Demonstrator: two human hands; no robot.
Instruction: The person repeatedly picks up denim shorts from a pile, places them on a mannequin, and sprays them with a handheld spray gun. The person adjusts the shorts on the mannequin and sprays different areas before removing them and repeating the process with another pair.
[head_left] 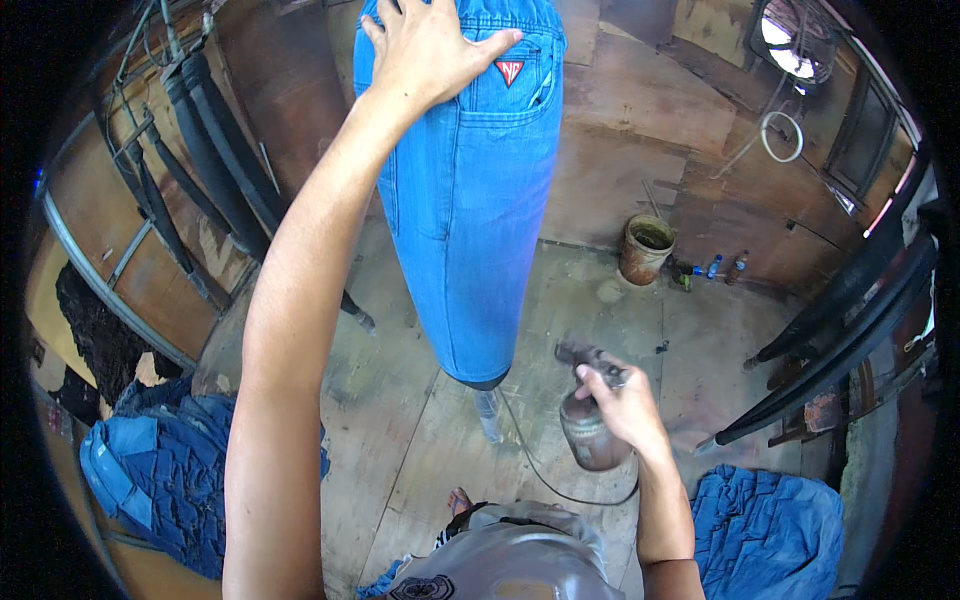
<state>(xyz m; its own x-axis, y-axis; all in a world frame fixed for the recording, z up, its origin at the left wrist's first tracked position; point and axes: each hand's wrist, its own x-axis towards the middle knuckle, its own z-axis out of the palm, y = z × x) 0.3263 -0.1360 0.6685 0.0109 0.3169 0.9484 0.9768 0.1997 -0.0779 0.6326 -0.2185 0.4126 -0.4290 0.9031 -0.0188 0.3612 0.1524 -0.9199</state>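
Note:
A pair of bright blue jeans (470,220) hangs upright in front of me, its legs filled out and tapering down to a dark form at the hem. My left hand (425,50) lies against the jeans near the waistband, fingers spread, beside a pocket with a small red triangular patch (509,72). In my right hand (622,402), low and to the right of the hem, is a spray gun (592,425) with a dirty round cup beneath it. Motion blurs its nozzle, which points toward the left. A thin dark hose (560,495) curves across below it.
Piles of blue jeans lie at the left (175,480) and right (765,530). A dirty bucket (646,250) stands by the wooden wall, near small bottles (715,266). Dark leg-shaped forms hang at the left (225,140) and right (850,345). A fan (795,40) is mounted at upper right.

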